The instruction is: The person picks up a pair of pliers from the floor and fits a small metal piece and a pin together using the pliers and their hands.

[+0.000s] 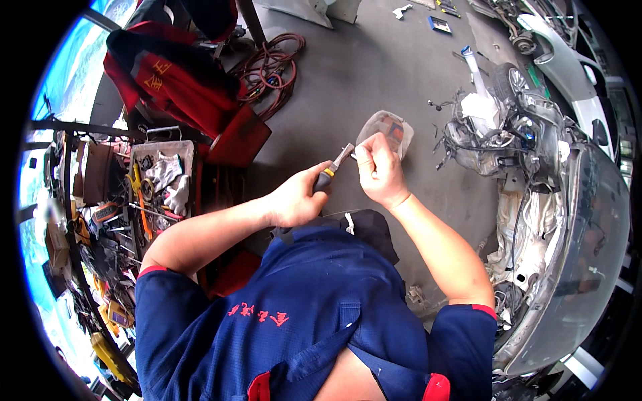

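My left hand [302, 195] grips a tool [327, 175] with a dark-and-yellow handle and short metal jaws, like pliers, pointing up to the right. My right hand [380, 167] is closed just right of the jaws, pinching something small and thin that I cannot make out. Behind and below my right hand, a pale translucent container [401, 125] with orange on it sits low, partly hidden by the fingers.
Left are a tray of tools and gloves [162, 187], crowded shelves [100, 240], red-and-black clothing [167, 90] and coiled hoses [281, 73]. Right stands a partly dismantled car [508, 134] with loose wiring and exposed metal. Small items [439, 25] lie on the grey floor [354, 67] ahead.
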Available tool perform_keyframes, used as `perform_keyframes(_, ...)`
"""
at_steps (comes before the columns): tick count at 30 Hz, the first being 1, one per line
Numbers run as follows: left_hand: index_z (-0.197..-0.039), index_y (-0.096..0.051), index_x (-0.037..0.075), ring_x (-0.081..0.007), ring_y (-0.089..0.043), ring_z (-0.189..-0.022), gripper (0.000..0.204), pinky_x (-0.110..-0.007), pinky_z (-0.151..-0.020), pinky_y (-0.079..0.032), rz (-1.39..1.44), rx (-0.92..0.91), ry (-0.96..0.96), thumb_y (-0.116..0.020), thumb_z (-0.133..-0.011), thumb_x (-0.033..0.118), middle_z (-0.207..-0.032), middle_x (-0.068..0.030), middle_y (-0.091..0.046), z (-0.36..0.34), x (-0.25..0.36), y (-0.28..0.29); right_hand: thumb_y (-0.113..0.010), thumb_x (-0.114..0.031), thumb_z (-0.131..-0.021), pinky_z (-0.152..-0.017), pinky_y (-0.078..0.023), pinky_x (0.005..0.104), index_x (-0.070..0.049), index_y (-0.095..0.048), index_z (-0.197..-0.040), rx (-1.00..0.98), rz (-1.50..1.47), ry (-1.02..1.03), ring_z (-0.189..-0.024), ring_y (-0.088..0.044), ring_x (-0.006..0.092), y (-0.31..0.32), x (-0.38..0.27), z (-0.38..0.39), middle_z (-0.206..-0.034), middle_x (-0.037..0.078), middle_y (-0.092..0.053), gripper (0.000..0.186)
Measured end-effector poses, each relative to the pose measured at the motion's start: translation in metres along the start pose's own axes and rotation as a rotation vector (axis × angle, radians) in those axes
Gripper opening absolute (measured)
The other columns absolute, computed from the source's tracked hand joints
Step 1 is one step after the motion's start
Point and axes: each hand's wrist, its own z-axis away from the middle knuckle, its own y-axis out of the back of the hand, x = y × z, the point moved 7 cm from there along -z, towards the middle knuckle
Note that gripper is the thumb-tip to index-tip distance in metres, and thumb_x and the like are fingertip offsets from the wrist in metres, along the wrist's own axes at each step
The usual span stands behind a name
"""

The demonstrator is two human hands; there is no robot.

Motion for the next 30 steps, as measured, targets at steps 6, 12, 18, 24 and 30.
perform_keyframes(6, -0.16, -0.033, -0.007, -0.0386, -0.06, -0.122, 0.08, -0.043, -0.11, -0.049, -0.421, 0.381, -0.643, -0.057, -0.083, -0.004, -0.13, -0.0254, -0.059, -0.015, 0.038, 0.016, -0.052, -0.024, -0.115, -0.05, -0.036, 0.0222, -0.016, -0.055, -0.097, -0.111, -1.302, -0.87, -0.063, -0.046, 0.006, -0.008, 0.025, -0.016, -0.079, -0.005, -0.048, 0.02)
perform_keyframes(12, -0.134, -0.066, 0.008, -0.0383, -0.066, -0.105, 0.062, -0.052, -0.095, -0.056, -0.925, 0.518, -1.245, -0.077, -0.074, 0.016, -0.114, -0.0177, -0.064, -0.009, 0.122, 0.011, -0.053, -0.032, -0.113, -0.047, -0.027, 0.0186, -0.012, -0.06, -0.133, -1.116, -2.063, -1.0, -0.053, -0.034, 0.0017, 0.007, -0.005, 0.022, -0.076, -0.006, -0.051, 0.029)
perform_keyframes(18, -0.148, -0.05, -0.004, -0.0465, -0.06, -0.116, 0.086, -0.053, -0.102, -0.052, -0.688, 0.615, -0.913, -0.069, -0.064, -0.003, -0.13, -0.0253, -0.059, -0.022, 0.144, 0.013, -0.046, -0.036, -0.116, -0.046, -0.029, 0.021, -0.014, -0.063, -0.127, -1.01, -1.983, -0.93, -0.064, -0.039, 0.0091, 0.046, -0.008, -0.036, -0.066, -0.001, -0.044, 0.03)
perform_keyframes(24, -0.161, -0.035, -0.003, -0.0237, -0.059, -0.122, 0.077, -0.038, -0.111, -0.046, 0.16, 0.609, -0.619, -0.051, -0.085, -0.004, -0.134, -0.0142, -0.058, -0.032, 0.094, -0.027, -0.056, -0.004, -0.107, -0.057, -0.041, 0.023, -0.007, -0.055, -0.108, -0.432, -1.123, -0.362, -0.069, -0.052, 0.0054, 0.117, -0.012, -0.069, -0.081, 0.001, -0.057, 0.003)
perform_keyframes(30, -0.168, -0.026, 0.001, -0.0167, -0.056, -0.114, 0.086, -0.033, -0.107, -0.044, 0.257, 0.406, -0.598, -0.051, -0.086, 0.0, -0.126, -0.008, -0.058, -0.022, 0.136, -0.048, -0.067, 0.001, -0.096, -0.07, -0.059, 0.0319, 0.002, -0.056, -0.104, -0.31, -0.456, 0.326, -0.075, -0.071, 0.0185, 0.153, -0.069, -0.094, -0.088, 0.013, -0.068, 0.014)
